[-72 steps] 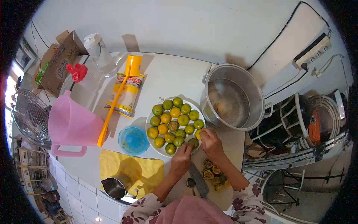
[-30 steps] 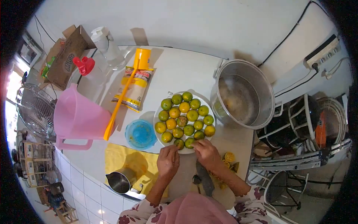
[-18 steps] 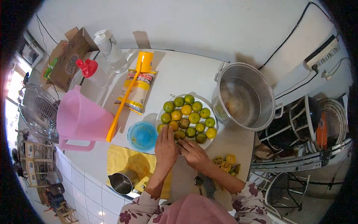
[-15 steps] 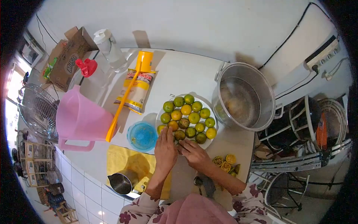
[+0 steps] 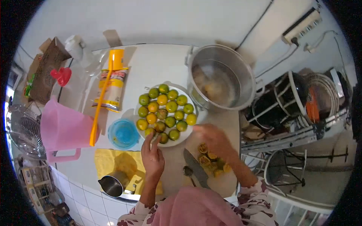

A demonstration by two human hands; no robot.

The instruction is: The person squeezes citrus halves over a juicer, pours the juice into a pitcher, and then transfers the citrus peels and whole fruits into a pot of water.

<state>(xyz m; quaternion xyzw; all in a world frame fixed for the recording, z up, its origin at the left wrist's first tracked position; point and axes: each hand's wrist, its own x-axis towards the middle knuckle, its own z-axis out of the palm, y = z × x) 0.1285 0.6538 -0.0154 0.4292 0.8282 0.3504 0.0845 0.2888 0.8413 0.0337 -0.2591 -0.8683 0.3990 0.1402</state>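
A white plate (image 5: 186,136) bears several green and yellow citrus fruits (image 5: 171,107). At the plate's near edge is my left hand (image 5: 152,158), its fingertips on a green fruit (image 5: 150,132), thumb and fingers around it. My right hand (image 5: 215,138) is smeared by motion, to the right of the plate and above the board; whether it holds anything cannot be made out. Below it lie several cut fruit pieces (image 5: 211,160). A knife (image 5: 196,167) and a spoon (image 5: 187,171) lie side by side on the board, between my forearms.
A large metal pot (image 5: 222,79) stands behind right. Left are a pink pitcher (image 5: 64,126), blue bowl (image 5: 123,134), yellow-handled ladle (image 5: 100,109) and sugar bag (image 5: 110,88). A metal jug (image 5: 112,185) sits on a yellow cloth (image 5: 105,160). A rack (image 5: 290,135) is at right.
My right hand has left the plate's near edge and moved right. My left hand stays at the near fruits. The camera view has shifted, and the knife and spoon now show more fully.
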